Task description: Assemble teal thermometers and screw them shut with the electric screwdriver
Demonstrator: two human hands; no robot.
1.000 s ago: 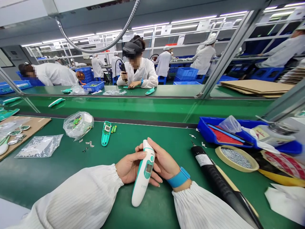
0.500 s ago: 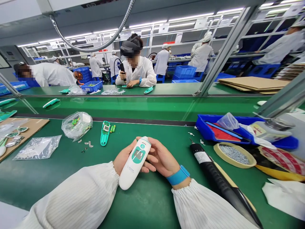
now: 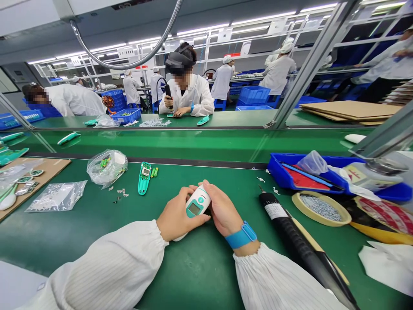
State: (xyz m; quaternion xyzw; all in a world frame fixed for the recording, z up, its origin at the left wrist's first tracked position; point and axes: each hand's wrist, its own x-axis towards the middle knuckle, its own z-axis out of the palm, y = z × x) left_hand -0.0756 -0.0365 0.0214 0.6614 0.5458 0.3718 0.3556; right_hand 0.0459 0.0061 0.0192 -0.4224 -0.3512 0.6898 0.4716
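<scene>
Much of the white and teal plastic handheld thermometer [image 3: 195, 206] is hidden; the left hand [image 3: 177, 219] covers its lower body, so only a sliver of white shows below the palm, and the right hand [image 3: 222, 212] masks its far side; the markings on its small grey display window are too small to read. What shows is a rounded white head with a teal face panel and a teal button above the window, tilted up and away from the person. The left hand is closed around the body, thumb laid along the near edge; the right hand is curled against the head, fingers bent over the top (its fingertips cannot be made out behind the casing). The thermometer sits between both hands, just above the green table mat [image 3: 200, 275].

Just right of the right hand lies a black cylindrical electric screwdriver [image 3: 292, 234], its lower end cut off by the picture's edge; beyond it, a round tan dish of small silver screws [image 3: 321, 209] and a blue plastic tray [image 3: 290, 178]. Ahead and left of the left hand lie an open teal casing half with a circuit board [image 3: 144, 177] and a crumpled clear plastic bag [image 3: 106, 168], its contents hard to identify.
</scene>
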